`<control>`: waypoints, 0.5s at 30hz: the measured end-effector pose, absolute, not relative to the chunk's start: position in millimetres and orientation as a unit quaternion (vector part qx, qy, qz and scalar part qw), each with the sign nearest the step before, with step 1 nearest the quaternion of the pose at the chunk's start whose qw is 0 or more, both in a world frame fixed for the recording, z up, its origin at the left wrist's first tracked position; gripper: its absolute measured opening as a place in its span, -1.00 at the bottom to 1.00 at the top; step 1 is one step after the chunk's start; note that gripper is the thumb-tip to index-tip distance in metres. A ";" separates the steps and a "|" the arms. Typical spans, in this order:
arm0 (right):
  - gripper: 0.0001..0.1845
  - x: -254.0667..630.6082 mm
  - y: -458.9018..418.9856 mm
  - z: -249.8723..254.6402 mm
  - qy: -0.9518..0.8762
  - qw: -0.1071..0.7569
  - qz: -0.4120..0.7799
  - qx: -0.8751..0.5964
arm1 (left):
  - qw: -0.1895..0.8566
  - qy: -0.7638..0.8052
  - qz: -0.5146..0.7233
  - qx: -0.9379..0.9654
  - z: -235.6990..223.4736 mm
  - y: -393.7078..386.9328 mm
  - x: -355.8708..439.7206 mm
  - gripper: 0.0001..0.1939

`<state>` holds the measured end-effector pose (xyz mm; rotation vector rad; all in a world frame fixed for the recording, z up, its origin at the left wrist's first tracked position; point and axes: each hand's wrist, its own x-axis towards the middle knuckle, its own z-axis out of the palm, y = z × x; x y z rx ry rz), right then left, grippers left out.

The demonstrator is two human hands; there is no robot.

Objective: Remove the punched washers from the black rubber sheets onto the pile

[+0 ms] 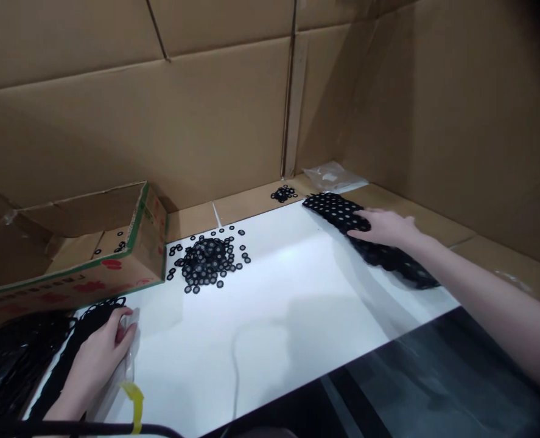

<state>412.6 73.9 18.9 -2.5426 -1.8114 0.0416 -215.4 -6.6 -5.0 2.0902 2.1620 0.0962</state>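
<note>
My right hand (385, 227) lies flat, fingers stretched out, on a black perforated rubber sheet (338, 210) at the far right of the white board (270, 316). My left hand (101, 350) rests at the near left, fingers curled around a clear plastic bag (122, 371) with a yellow tie. It lies beside a heap of black webbed scrap (27, 359). A pile of small black rings (207, 258) sits on the board in the middle, well apart from both hands.
An open cardboard box (114, 255) holding a few rings stands at the left. A smaller cluster of rings (283, 194) and a clear plastic bag (331, 176) lie at the back. Cardboard walls enclose the area. Dark plastic film (434, 377) covers the near right.
</note>
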 end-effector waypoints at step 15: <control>-0.60 388.6 63.4 46.0 -0.559 -0.034 -0.030 -0.828 | 0.183 0.692 0.048 0.696 -0.2 -5.9 -222.3 -0.53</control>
